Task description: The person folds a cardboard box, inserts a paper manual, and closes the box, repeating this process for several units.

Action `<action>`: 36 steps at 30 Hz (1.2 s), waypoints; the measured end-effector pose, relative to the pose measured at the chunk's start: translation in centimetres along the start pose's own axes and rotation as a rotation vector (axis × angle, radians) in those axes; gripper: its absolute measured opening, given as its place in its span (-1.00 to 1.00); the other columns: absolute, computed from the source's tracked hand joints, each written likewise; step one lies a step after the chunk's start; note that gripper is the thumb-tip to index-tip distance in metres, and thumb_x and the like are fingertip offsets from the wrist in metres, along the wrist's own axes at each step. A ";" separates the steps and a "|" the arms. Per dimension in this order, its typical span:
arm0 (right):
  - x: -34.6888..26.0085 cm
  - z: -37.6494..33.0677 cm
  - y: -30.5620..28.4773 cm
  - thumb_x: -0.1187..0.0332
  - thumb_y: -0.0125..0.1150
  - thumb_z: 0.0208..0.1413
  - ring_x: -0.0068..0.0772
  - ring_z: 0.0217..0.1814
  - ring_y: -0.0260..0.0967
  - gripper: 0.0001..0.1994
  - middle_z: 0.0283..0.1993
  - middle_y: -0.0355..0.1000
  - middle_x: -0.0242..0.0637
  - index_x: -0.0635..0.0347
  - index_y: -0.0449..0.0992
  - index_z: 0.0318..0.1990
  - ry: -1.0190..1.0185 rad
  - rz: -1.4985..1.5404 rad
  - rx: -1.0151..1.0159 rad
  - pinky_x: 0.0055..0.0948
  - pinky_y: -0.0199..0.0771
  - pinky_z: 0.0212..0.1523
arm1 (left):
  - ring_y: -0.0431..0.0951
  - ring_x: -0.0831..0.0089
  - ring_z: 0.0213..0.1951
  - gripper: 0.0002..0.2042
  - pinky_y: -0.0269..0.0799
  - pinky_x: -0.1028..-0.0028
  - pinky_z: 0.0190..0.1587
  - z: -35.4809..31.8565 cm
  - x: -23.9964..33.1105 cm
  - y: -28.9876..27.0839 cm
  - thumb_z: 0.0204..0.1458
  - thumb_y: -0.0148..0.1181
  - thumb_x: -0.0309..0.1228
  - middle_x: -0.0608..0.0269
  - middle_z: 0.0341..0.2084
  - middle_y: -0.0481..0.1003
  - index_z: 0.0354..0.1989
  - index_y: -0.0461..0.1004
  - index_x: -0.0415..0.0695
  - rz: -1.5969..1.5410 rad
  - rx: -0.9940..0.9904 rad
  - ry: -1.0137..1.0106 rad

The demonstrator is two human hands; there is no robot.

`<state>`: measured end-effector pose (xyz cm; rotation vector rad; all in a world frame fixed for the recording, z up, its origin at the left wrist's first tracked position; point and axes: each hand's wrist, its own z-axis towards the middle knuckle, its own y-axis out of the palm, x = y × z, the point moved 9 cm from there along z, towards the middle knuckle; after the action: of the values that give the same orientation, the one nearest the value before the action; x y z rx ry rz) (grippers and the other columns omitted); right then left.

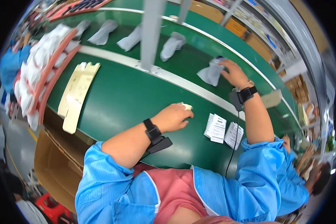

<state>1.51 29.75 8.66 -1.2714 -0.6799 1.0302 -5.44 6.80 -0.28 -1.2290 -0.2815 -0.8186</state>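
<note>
The green surface [119,97] spreads widest before the person, and beyond its pale rail [183,83] runs a green belt [198,48]. An open cardboard box [56,173] stands at the lower left, near stacked salmon trays [44,87] heaped with white bundles [30,72]. A long cream tray [77,95] lies on the surface's left side. On the belt, the grey bundle [211,71] under the right hand [236,74] lies at one end of a spaced row with four others (all much alike, so none can be singled out as finished). The right grip has its fingertips at the bundle's dark upper end; I cannot tell whether they are closed on it. Two small stacks of printed leaflets [215,128] lie side by side on the surface, apart from every bundle. Smallest is a pale piece [186,106] at the fingertips of the left hand [171,117], whose fingers curl low over the surface; whether that grip is clamped on it, I cannot tell. My judgement is that handling of this grey bundle has barely begun: it rests on the belt, and the leaflets lie unused.
</note>
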 end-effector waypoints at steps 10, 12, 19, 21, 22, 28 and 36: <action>10.7 7.0 6.1 0.29 0.17 0.04 -0.04 0.03 0.37 -0.74 -0.07 0.43 -0.05 0.18 0.46 -0.12 0.319 -0.002 -0.210 -0.22 0.36 0.04 | 0.44 0.19 -0.18 -0.81 0.37 0.25 -0.10 -0.4 0.0 1.1 -0.11 0.21 -0.40 0.18 -0.36 0.44 -0.29 0.48 -0.12 0.127 0.028 0.058; 11.8 7.0 7.1 0.29 0.15 0.07 -0.07 -0.02 0.41 -0.76 -0.08 0.45 -0.05 0.17 0.46 -0.13 0.351 -0.065 -0.245 -0.24 0.39 -0.01 | 0.44 0.21 -0.17 -0.82 0.37 0.26 -0.10 -0.5 0.1 0.9 -0.11 0.21 -0.40 0.19 -0.36 0.44 -0.30 0.48 -0.11 0.136 0.036 0.050; 17.7 8.2 7.4 0.28 0.06 0.12 -0.02 -0.05 0.42 -0.80 -0.14 0.46 0.00 0.15 0.45 -0.18 0.373 -0.326 -0.295 -0.18 0.38 -0.03 | 0.42 0.25 -0.17 -0.86 0.35 0.30 -0.10 -0.4 0.5 0.7 -0.13 0.22 -0.40 0.21 -0.35 0.42 -0.37 0.46 -0.11 0.164 0.065 0.082; 17.1 8.8 7.4 0.27 0.05 0.13 -0.01 -0.05 0.42 -0.81 -0.15 0.46 0.00 0.14 0.45 -0.18 0.351 -0.355 -0.274 -0.18 0.37 -0.04 | 0.42 0.26 -0.17 -0.87 0.35 0.31 -0.10 -0.4 0.6 0.6 -0.13 0.22 -0.41 0.21 -0.34 0.42 -0.38 0.47 -0.11 0.167 0.060 0.072; 17.7 8.6 6.9 0.28 0.03 0.14 -0.01 -0.04 0.42 -0.81 -0.15 0.46 0.00 0.14 0.45 -0.17 0.466 -0.321 -0.214 -0.18 0.37 -0.03 | 0.42 0.26 -0.18 -0.87 0.35 0.32 -0.10 -0.4 0.6 0.5 -0.13 0.21 -0.41 0.21 -0.33 0.42 -0.38 0.47 -0.11 0.168 0.058 0.070; 20.0 6.3 6.1 0.28 0.00 0.18 -0.01 -0.02 0.41 -0.81 -0.13 0.47 -0.03 0.10 0.43 -0.13 0.751 -0.140 0.107 -0.19 0.37 -0.02 | 0.41 0.26 -0.18 -0.88 0.35 0.32 -0.11 -0.5 0.3 0.7 -0.11 0.20 -0.41 0.22 -0.33 0.42 -0.39 0.47 -0.12 0.194 0.060 0.062; 26.2 4.4 2.5 0.26 0.01 0.15 0.01 0.00 0.40 -0.73 -0.08 0.47 -0.03 0.05 0.43 -0.03 0.611 -0.130 0.233 -0.15 0.38 0.00 | 0.42 0.27 -0.18 -0.87 0.35 0.30 -0.11 -0.7 0.7 0.3 -0.09 0.21 -0.39 0.21 -0.34 0.43 -0.36 0.47 -0.12 0.211 0.027 0.074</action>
<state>7.97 55.18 3.84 -1.2301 -0.1625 0.5460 -4.88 5.86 -0.32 -1.1781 -0.1000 -0.6743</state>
